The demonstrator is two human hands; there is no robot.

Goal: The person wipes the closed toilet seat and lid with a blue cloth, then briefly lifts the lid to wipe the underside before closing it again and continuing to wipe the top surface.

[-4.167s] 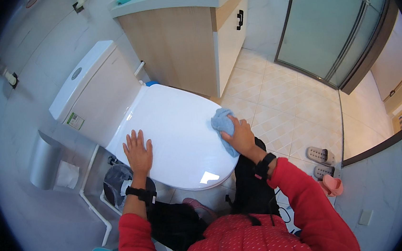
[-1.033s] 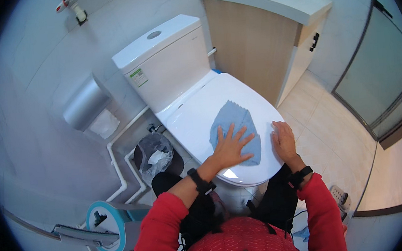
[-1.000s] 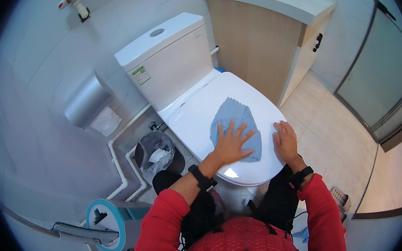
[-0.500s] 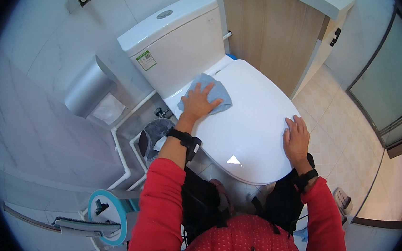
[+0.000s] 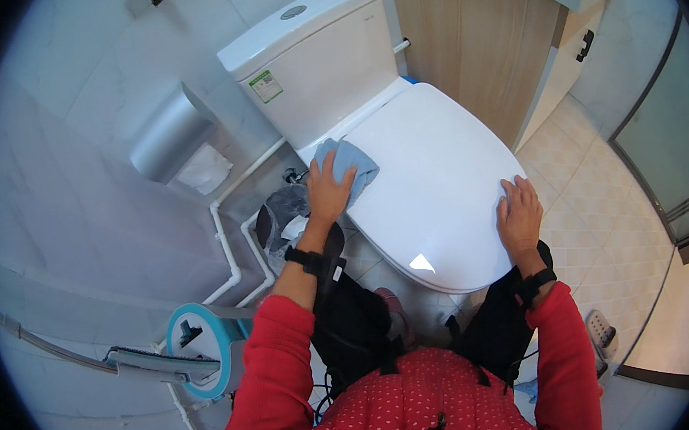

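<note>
Now left hand (image 5: 329,193) grips cloth (image 5: 361,165) further left against toilet lid (image 5: 440,182), right hand (image 5: 519,214) unclenched.

From afar I'm seeing red sleeves (image 5: 279,343) and a seamed, white-dotted red top (image 5: 386,408). Two black wrist straps (image 5: 313,260) are showing, the left one carrying a small pale marking (image 5: 337,274). Thin black cables (image 5: 322,405) are looping beside black trousers (image 5: 498,328); the shadowed footwear (image 5: 393,302) is apparently showing pink
</note>
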